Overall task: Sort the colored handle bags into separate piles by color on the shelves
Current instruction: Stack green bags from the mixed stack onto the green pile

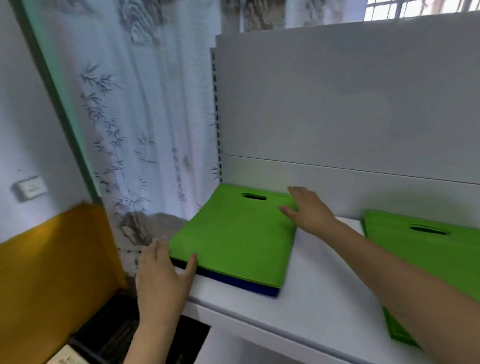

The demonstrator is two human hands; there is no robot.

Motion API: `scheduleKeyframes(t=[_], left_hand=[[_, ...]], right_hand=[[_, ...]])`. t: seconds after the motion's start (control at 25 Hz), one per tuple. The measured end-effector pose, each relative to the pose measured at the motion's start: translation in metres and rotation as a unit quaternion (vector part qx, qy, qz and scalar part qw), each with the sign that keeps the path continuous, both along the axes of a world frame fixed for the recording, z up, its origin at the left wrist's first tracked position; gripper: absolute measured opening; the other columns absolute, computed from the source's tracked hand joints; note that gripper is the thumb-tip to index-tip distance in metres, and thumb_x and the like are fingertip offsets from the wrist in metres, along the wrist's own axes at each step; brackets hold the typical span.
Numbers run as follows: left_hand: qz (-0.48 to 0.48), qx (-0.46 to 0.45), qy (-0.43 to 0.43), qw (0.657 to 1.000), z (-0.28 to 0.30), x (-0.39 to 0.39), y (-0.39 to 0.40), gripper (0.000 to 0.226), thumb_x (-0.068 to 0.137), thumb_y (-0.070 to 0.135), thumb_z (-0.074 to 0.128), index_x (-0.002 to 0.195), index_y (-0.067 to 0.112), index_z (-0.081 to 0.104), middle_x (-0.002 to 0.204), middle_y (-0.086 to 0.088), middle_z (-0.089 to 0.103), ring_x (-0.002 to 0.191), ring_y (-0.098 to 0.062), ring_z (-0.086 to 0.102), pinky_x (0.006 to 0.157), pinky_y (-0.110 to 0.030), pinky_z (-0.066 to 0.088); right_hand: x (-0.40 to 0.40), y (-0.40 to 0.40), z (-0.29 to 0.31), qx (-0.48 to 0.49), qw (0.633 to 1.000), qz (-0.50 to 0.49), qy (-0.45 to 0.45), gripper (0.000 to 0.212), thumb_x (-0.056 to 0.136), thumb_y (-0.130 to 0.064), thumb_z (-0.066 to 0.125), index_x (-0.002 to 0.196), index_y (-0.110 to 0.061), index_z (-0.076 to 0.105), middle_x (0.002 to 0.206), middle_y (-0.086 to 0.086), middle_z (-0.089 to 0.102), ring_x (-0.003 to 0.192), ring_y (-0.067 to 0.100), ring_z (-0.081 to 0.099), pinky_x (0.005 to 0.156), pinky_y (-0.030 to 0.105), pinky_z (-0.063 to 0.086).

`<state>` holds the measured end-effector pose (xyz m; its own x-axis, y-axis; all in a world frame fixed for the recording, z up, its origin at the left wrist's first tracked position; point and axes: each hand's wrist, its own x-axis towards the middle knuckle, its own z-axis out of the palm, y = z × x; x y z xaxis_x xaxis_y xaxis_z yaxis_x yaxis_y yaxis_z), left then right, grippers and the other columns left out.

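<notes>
green bag (pixel 235 242) flat, handle slot rearward

Left hand (pixel 162 277) reaching forward, fingers loosely extended, thumb spread to the right, bare forearm rising from below, right hand (pixel 309 208) stretched further ahead, palm down, fingers straight, forearm crossing from lower right
</notes>
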<state>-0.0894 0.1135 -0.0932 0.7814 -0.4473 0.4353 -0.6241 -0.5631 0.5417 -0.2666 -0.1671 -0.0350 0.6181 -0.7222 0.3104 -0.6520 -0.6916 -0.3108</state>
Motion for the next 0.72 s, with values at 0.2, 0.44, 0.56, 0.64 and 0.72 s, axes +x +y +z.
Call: scheduleKeyframes(t=[0.2, 0.44, 0.56, 0.64, 0.72], left_hand=[[0.002, 0.114, 0.03, 0.993, -0.006, -0.002, -0.004, 0.072, 0.083, 0.066, 0.047, 0.139, 0.021, 0.052, 0.147, -0.017, 0.042, 0.141, -0.039, 0.026, 0.113, -0.056, 0.024], [-0.064, -0.003, -0.039, 0.997, 0.007, -0.011, -0.012, 0.025, 0.084, 0.023, 0.069, 0.108, 0.02, 0.075, 0.141, -0.017, 0.05, 0.138, -0.037, 0.035, 0.114, -0.054, 0.025], [-0.136, -0.149, 0.05, 0.978, 0.027, -0.043, -0.021, 0.033, 0.092, 0.019, 0.059, 0.123, 0.012, 0.067, 0.142, -0.003, 0.051, 0.128, -0.018, 0.049, 0.105, -0.036, 0.044], [-0.162, -0.228, 0.076, 0.957, 0.042, -0.072, -0.03, 0.033, 0.092, 0.016, 0.06, 0.124, 0.011, 0.066, 0.135, 0.004, 0.057, 0.113, 0.007, 0.055, 0.097, -0.015, 0.045], [-0.193, -0.28, 0.106, 0.935, 0.054, -0.103, -0.042, 0.033, 0.091, 0.01, 0.062, 0.124, 0.01, 0.066, 0.13, 0.004, 0.059, 0.099, 0.027, 0.049, 0.087, 0.003, 0.037]], right_hand=[[0.038, -0.002, -0.026, -0.031, 0.995, -0.067, 0.065, 0.044, 0.092, -0.044, 0.054, 0.117, -0.009, 0.062, 0.125, 0.016, 0.054, 0.118, 0.034, 0.047, 0.097, 0.034, 0.039], [0.028, 0.012, -0.014, -0.038, 0.998, -0.021, -0.034, 0.023, 0.092, -0.019, 0.056, 0.109, -0.013, 0.072, 0.13, 0.021, 0.056, 0.12, 0.037, 0.051, 0.097, 0.034, 0.041], [-0.012, 0.01, 0.017, -0.003, 0.995, -0.013, -0.102, 0.024, 0.094, -0.015, 0.056, 0.114, -0.012, 0.07, 0.114, 0.017, 0.067, 0.11, 0.031, 0.06, 0.089, 0.03, 0.041], [-0.05, 0.01, 0.043, -0.003, 0.993, -0.023, -0.118, 0.024, 0.094, -0.015, 0.057, 0.113, -0.011, 0.07, 0.114, 0.011, 0.069, 0.108, 0.026, 0.061, 0.087, 0.027, 0.039], [-0.095, 0.007, 0.064, -0.018, 0.992, -0.053, -0.115, 0.025, 0.094, -0.017, 0.058, 0.114, -0.01, 0.07, 0.116, 0.011, 0.069, 0.108, 0.025, 0.061, 0.086, 0.026, 0.038]])
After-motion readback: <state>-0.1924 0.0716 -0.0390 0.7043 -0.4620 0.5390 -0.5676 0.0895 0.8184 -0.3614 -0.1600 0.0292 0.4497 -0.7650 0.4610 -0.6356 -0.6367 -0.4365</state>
